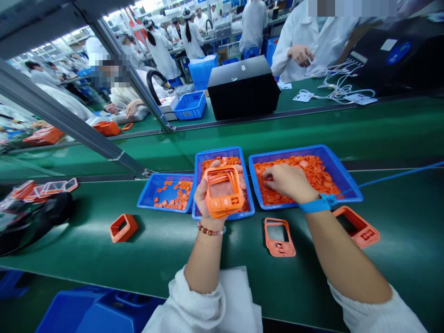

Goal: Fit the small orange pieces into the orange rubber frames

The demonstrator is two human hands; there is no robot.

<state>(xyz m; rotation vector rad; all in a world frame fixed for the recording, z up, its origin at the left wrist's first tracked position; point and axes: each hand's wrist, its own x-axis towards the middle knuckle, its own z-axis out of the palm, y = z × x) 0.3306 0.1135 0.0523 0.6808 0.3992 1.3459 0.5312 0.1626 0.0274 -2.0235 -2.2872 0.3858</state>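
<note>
left hand (218, 188) is cradling a stack of orange plastic frames (225, 203) palm-up, fingers curled round them, just over the middle blue tray (218, 152). right hand (289, 181) is reaching into orange pieces (298, 173) just right of that tray, fingers bunched, tips hidden, pinch unclear. frames are seeming light, stiff, thin-walled; taking them by the rim looks safest.

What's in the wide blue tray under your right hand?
The wide blue tray holds loose orange plastic pieces; the right hand covers those beneath it, and the tray floor is hidden.
</note>
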